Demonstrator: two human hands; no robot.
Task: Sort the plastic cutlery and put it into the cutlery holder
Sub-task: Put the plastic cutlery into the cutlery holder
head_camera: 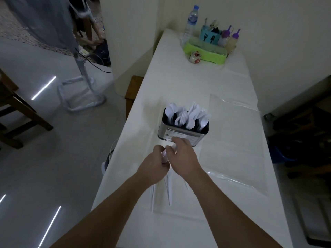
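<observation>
Both hands, left (155, 162) and right (180, 154), grip a cutlery bundle (168, 187), handles trailing toward the person, with the holder (182, 136) just ahead, nearest the right.

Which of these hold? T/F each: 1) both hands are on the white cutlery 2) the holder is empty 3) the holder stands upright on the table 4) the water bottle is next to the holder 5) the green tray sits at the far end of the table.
1) True: the left hand and right hand both grip a bundle of white cutlery.
2) False: the cutlery holder already holds many white pieces.
3) True: it stands upright on the table.
4) False: the water bottle stands at the far end.
5) True: the green tray is there.
</observation>
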